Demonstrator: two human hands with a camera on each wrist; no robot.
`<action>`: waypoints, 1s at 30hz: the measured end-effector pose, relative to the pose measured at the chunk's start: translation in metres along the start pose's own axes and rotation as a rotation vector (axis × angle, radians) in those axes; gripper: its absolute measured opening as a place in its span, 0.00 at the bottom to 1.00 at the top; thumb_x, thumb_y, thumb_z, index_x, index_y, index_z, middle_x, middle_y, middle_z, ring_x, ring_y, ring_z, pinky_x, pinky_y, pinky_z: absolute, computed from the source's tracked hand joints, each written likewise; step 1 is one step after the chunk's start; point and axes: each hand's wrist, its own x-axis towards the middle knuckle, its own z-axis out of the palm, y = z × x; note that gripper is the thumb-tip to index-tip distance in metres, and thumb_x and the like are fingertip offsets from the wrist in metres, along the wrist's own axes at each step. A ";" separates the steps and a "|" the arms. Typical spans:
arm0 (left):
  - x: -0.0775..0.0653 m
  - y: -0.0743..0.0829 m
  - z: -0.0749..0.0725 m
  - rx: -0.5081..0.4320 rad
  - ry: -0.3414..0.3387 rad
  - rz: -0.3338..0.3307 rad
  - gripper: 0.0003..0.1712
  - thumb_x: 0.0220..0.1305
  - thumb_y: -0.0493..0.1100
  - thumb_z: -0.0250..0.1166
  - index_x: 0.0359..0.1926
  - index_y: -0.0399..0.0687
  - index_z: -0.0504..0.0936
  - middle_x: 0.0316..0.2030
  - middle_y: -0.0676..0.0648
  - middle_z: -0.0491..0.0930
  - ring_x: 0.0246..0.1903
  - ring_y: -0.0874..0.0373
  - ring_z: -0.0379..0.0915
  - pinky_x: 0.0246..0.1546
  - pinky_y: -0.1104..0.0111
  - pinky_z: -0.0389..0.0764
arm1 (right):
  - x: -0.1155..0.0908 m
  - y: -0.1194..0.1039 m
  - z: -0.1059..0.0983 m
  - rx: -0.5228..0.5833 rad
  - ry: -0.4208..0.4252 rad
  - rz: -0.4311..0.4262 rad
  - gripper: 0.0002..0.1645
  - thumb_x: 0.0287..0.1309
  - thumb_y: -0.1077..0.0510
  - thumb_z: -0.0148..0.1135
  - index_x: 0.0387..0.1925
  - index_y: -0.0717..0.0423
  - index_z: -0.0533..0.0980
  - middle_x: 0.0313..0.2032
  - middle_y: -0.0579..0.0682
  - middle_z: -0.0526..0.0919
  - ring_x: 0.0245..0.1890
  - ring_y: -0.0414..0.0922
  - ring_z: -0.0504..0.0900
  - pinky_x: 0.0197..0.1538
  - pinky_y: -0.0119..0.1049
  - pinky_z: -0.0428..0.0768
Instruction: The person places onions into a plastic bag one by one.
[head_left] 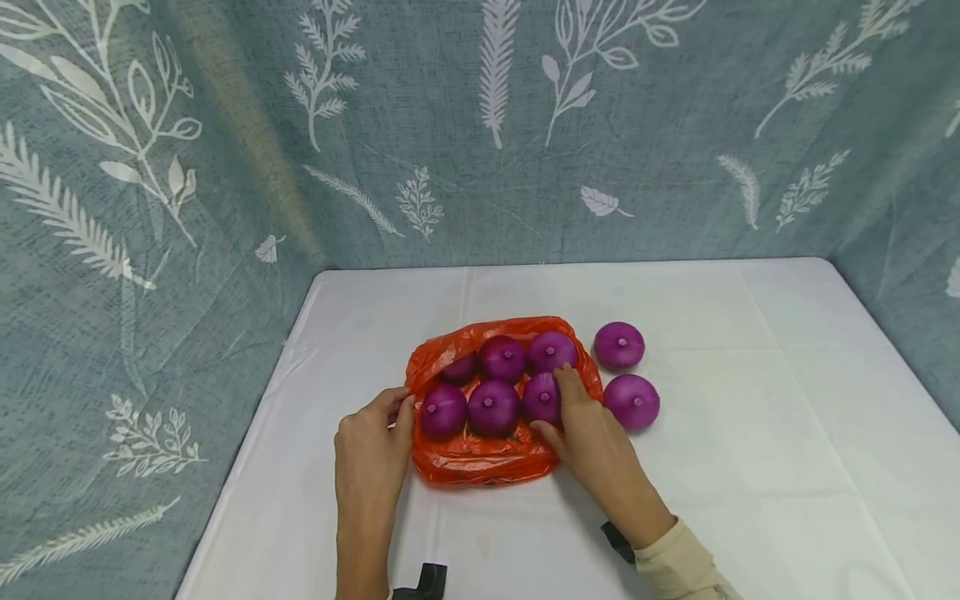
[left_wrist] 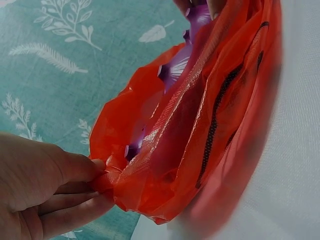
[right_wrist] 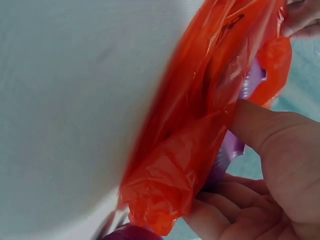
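An orange-red plastic bag point(head_left: 480, 468) lies with its mouth spread open on the table, several purple onions point(head_left: 493, 407) inside it. At the bag's left rim my left hand point(head_left: 371, 446) pinches the plastic between thumb and fingers; the left wrist view shows the gathered edge point(left_wrist: 110, 175) there. My right hand point(head_left: 596, 442) reaches over the right rim and holds the front right onion point(head_left: 542, 398), thumb on the near side and fingers on the far side. In the right wrist view this onion point(right_wrist: 220, 162) is partly hidden by plastic.
Two more purple onions, a far one point(head_left: 618, 346) and a nearer one point(head_left: 632, 402), sit on the table just right of the bag. A white cloth covers the table point(head_left: 757, 467). Blue-green leaf-print curtains point(head_left: 450, 100) hang behind it and at both sides.
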 end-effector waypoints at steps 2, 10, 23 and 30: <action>0.000 0.000 0.000 -0.002 0.002 0.000 0.13 0.73 0.40 0.69 0.53 0.37 0.89 0.42 0.37 0.91 0.44 0.39 0.90 0.47 0.50 0.89 | 0.000 0.000 -0.001 0.000 -0.013 0.006 0.52 0.61 0.49 0.79 0.75 0.69 0.63 0.72 0.72 0.70 0.10 0.34 0.67 0.22 0.24 0.79; -0.001 0.001 0.000 -0.003 -0.001 -0.008 0.14 0.73 0.40 0.70 0.54 0.37 0.89 0.42 0.37 0.91 0.44 0.39 0.90 0.48 0.50 0.89 | -0.001 0.001 -0.007 0.034 -0.026 0.019 0.55 0.59 0.46 0.80 0.77 0.65 0.63 0.44 0.63 0.85 0.12 0.34 0.69 0.23 0.26 0.80; -0.001 0.003 0.000 0.002 0.002 -0.006 0.14 0.73 0.40 0.70 0.54 0.37 0.89 0.42 0.37 0.91 0.43 0.40 0.90 0.47 0.51 0.89 | 0.003 0.002 -0.035 0.129 0.001 0.003 0.48 0.62 0.50 0.78 0.77 0.57 0.65 0.16 0.43 0.66 0.13 0.38 0.65 0.16 0.30 0.68; -0.001 0.003 0.000 -0.002 0.008 -0.005 0.14 0.72 0.39 0.70 0.54 0.37 0.89 0.41 0.37 0.91 0.44 0.40 0.90 0.47 0.51 0.90 | 0.007 0.018 -0.051 0.170 0.068 -0.058 0.48 0.63 0.51 0.78 0.78 0.54 0.64 0.34 0.53 0.85 0.19 0.40 0.71 0.24 0.32 0.77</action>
